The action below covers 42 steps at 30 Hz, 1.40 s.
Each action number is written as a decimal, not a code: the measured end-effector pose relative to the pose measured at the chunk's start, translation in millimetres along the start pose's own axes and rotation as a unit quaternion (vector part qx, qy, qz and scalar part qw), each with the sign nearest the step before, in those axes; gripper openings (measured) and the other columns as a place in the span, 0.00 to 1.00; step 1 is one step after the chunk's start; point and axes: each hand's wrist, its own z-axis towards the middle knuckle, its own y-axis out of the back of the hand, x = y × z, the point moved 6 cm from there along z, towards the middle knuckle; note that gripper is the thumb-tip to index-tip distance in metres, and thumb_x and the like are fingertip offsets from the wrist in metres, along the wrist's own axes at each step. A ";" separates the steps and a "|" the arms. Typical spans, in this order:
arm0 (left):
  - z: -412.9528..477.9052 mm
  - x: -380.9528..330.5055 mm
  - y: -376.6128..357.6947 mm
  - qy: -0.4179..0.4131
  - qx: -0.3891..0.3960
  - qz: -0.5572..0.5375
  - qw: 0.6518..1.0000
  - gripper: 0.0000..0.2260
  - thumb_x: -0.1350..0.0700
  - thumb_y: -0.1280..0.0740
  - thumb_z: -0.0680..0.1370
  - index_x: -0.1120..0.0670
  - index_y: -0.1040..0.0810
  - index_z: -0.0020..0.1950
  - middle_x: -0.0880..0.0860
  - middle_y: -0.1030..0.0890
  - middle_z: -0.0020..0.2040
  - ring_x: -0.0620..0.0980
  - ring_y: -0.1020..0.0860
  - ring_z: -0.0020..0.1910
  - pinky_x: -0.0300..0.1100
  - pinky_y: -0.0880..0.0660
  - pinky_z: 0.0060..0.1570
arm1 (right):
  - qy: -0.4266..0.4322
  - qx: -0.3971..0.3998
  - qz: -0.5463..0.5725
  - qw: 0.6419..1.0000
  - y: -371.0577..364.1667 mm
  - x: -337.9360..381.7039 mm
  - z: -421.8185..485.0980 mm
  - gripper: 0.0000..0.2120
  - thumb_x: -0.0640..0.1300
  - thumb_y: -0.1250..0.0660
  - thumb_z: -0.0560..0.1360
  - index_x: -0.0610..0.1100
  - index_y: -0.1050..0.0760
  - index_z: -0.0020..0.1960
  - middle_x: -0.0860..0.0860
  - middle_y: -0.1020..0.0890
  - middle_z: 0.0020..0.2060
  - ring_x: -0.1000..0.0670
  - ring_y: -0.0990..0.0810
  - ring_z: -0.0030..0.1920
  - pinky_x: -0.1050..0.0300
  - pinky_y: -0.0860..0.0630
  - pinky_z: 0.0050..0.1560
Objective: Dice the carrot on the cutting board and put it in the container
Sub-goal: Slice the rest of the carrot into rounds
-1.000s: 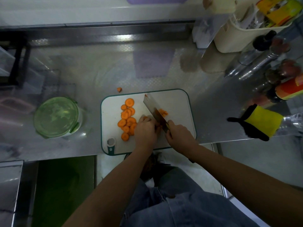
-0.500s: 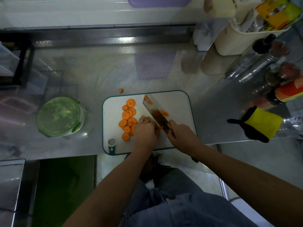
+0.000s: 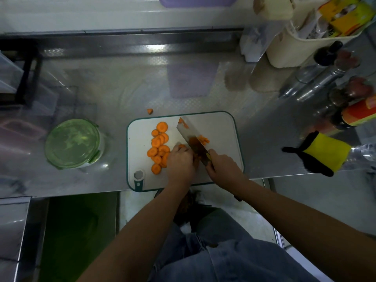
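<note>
White plastic cutting board (image 3: pixel 220 127), green-rimmed with rounded corners, sits at the steel counter's (image 3: pixel 122 88) near edge. Carrot (image 3: pixel 156 142) — flat round slices — clusters on its left half; the far right corner lies bare. Left hand (image 3: pixel 180 162), fingers curled, pins carrot beside the broad knife (image 3: pixel 189 133) blade; right hand (image 3: pixel 222 169) grips the handle. Round green-lidded container (image 3: pixel 72 143) stands well apart, left.

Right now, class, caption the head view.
Right hand chops carrot with a knife; left hand steadies it on the cutting board.
</note>
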 end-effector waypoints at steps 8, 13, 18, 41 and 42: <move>3.1 12.0 -5.9 0.002 0.024 0.003 1.000 0.11 0.48 0.30 0.73 0.55 0.16 0.40 0.54 0.18 0.41 0.57 0.25 0.50 0.47 0.31 0.48 | -0.054 -0.062 0.083 0.993 19.3 -15.3 3.4 0.11 0.41 0.43 0.79 0.37 0.32 0.58 0.46 0.27 0.32 0.46 0.29 0.30 0.54 0.35 0.31; -2.5 22.0 8.2 -0.011 -0.031 -0.005 0.999 0.04 0.57 0.29 0.68 0.53 0.20 0.33 0.51 0.19 0.33 0.54 0.27 0.38 0.45 0.32 0.39 | -0.030 -0.062 0.097 0.993 10.8 -3.5 -4.3 0.11 0.40 0.42 0.79 0.37 0.32 0.59 0.48 0.29 0.32 0.47 0.31 0.31 0.57 0.38 0.33; -7.9 29.2 11.3 0.008 -0.057 -0.023 0.998 0.02 0.57 0.28 0.68 0.53 0.19 0.35 0.52 0.21 0.32 0.56 0.25 0.40 0.46 0.30 0.39 | -0.025 -0.044 0.114 0.992 -7.1 0.7 -12.2 0.19 0.44 0.43 0.79 0.39 0.35 0.68 0.47 0.26 0.32 0.49 0.31 0.29 0.57 0.37 0.32; -1.6 34.5 2.7 -0.027 -0.039 0.012 0.999 0.08 0.55 0.31 0.70 0.57 0.19 0.45 0.59 0.23 0.44 0.61 0.25 0.46 0.51 0.28 0.47 | -0.122 -0.065 0.163 0.977 19.4 -27.9 -0.2 0.15 0.47 0.42 0.80 0.40 0.31 0.62 0.39 0.22 0.35 0.40 0.23 0.31 0.44 0.22 0.33; -0.7 31.4 3.9 -0.039 -0.056 -0.001 0.998 0.09 0.54 0.35 0.71 0.56 0.19 0.47 0.58 0.24 0.45 0.60 0.25 0.46 0.50 0.28 0.47 | -0.144 -0.073 0.196 0.967 23.1 -33.2 -1.4 0.12 0.47 0.42 0.80 0.39 0.30 0.55 0.39 0.22 0.35 0.41 0.23 0.30 0.44 0.21 0.31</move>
